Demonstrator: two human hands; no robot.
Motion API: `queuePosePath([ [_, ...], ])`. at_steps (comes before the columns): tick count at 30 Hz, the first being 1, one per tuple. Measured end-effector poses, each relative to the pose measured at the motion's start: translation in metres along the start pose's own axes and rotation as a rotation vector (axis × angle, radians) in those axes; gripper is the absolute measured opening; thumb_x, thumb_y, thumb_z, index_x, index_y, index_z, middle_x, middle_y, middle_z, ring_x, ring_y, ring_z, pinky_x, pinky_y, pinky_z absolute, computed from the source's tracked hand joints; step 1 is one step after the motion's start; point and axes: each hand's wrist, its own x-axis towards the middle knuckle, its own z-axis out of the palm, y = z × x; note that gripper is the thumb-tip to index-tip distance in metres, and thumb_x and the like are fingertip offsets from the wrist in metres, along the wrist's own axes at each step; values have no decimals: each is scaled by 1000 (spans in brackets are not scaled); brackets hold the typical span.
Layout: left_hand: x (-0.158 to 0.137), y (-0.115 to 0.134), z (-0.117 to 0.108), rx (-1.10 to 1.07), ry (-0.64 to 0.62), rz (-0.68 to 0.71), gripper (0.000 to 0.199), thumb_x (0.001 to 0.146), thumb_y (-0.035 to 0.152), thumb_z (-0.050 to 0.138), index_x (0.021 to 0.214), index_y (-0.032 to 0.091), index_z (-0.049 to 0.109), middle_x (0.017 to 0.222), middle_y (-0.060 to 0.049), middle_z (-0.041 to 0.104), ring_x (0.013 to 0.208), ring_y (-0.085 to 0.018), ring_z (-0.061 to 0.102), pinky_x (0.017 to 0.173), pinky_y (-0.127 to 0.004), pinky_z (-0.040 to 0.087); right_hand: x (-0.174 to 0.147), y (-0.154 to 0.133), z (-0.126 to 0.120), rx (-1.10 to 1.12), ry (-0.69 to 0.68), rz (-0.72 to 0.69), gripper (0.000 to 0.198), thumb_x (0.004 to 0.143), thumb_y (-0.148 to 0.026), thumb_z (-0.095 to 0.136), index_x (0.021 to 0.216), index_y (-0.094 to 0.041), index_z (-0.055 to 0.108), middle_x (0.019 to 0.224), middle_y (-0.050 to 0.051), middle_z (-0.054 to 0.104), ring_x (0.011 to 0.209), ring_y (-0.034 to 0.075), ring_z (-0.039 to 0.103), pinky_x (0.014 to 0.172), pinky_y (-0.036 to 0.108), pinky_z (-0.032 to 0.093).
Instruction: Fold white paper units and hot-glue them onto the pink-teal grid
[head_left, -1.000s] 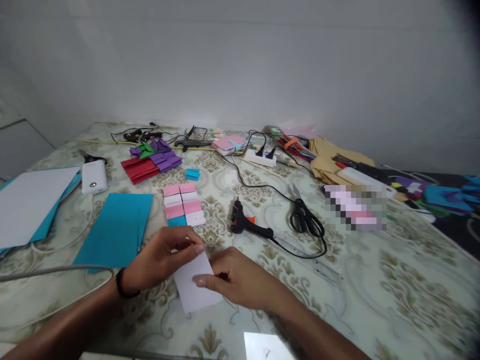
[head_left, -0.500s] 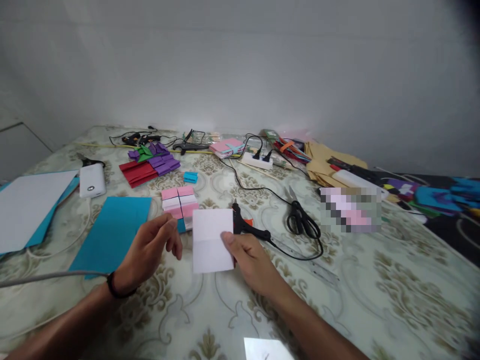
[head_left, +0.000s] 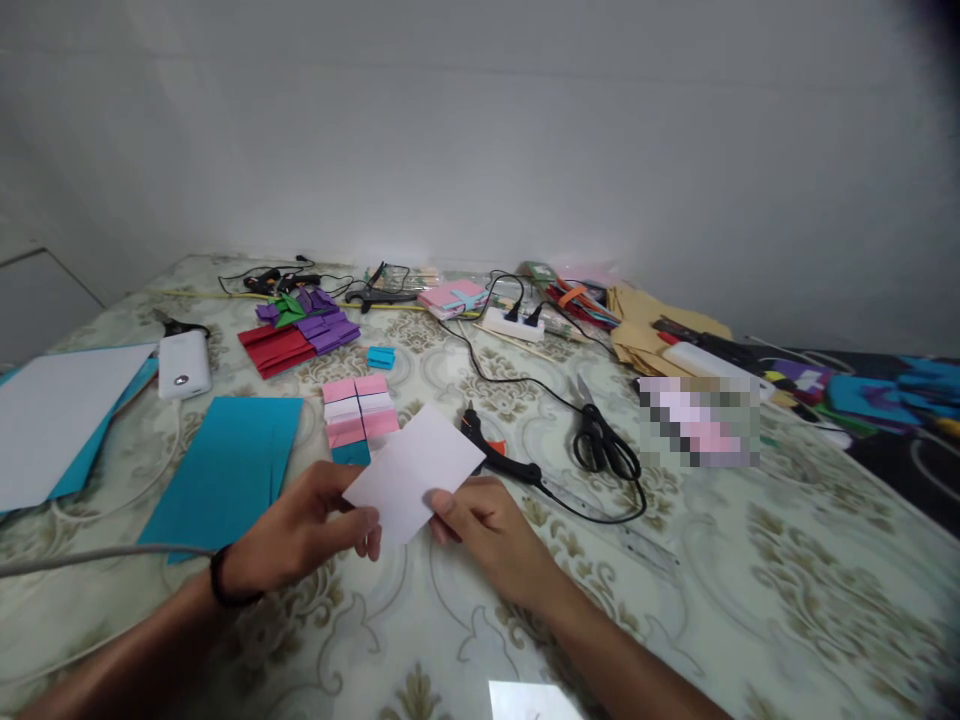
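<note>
A white sheet of paper (head_left: 416, 472) is held up above the table, tilted so one corner points away from me. My right hand (head_left: 487, 535) pinches its lower right edge, thumb on top. At its left corner, my left hand (head_left: 304, 525) grips the paper between thumb and fingers. Just beyond lie folded pink and white paper pieces (head_left: 360, 405) with a teal one at their near end. A black glue gun (head_left: 502, 455) rests right behind my right hand. Blue paper (head_left: 225, 460) lies flat to the left of my left hand.
Black-handled scissors (head_left: 600, 440) and a clear ruler (head_left: 622, 530) lie to the right. A white power bank (head_left: 184, 365) with a cable sits at left, beside stacked sheets (head_left: 64, 415). Red folded paper (head_left: 276, 347) and a power strip (head_left: 514, 323) are farther back.
The white paper has turned from upright to diagonal and shifted slightly left. My left hand, earlier apart from it, has moved in and taken hold of its left corner.
</note>
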Motion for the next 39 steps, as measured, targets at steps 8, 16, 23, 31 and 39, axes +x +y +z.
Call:
queuePosePath([
  [8,-6,7,-3,-167,-84,0,39,91,53,73,79,16,76,66,-6,73,58,-19,68,54,-26,53,-10,-7,3,276,-184,140,55,88,-70,69,72,-17,70,72,4,70,65,16,61,59,25,46],
  [16,-8,-7,11,67,-130,15,23,98,40,68,93,19,75,81,-5,73,73,-18,67,66,-24,56,-8,-3,7,135,-72,187,51,90,-55,69,56,-19,58,56,-2,55,55,12,49,54,25,36],
  [23,-8,-10,12,-79,-104,-38,20,97,39,69,102,20,67,67,2,63,56,-12,54,53,-21,47,-5,-5,-3,129,-74,101,60,93,-60,66,51,-18,56,49,-4,46,49,10,41,50,26,27],
  [31,-8,-11,2,-142,-36,-11,29,96,45,69,84,20,63,61,1,64,54,-13,54,54,-23,45,8,11,-45,205,383,-43,68,97,-70,59,50,-21,53,52,-1,48,55,14,44,56,31,33],
  [39,0,1,5,161,-42,46,31,93,30,61,65,16,65,61,-2,69,59,-14,60,61,-25,47,8,7,-17,345,128,15,39,95,-56,73,115,-23,65,84,-1,61,72,15,57,65,27,47],
])
